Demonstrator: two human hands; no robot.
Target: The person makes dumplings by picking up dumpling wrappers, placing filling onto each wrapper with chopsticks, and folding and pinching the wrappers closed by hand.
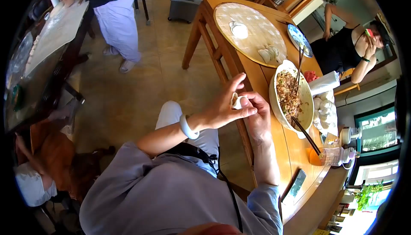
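A small dumpling (236,101) with a white wrapper and a bit of brown filling showing is held between my two hands. My left hand (227,102), with a pale bangle at the wrist, cups it while the index finger stretches away. Thumb and fingers of my right hand (259,112) pinch the wrapper's edge. To the right of the hands stands an oval bowl (274,102) of minced filling (289,94), with chopsticks (298,70) in it. A second pair of chopsticks (306,135) leans over the near rim.
A floured round board (252,14) carries a wrapper stack (239,29) and several dumplings (270,54). A blue-patterned plate (298,38), a jug (327,156) and a phone (294,183) share the table. One person sits across; another stands at a dough-covered table (55,42).
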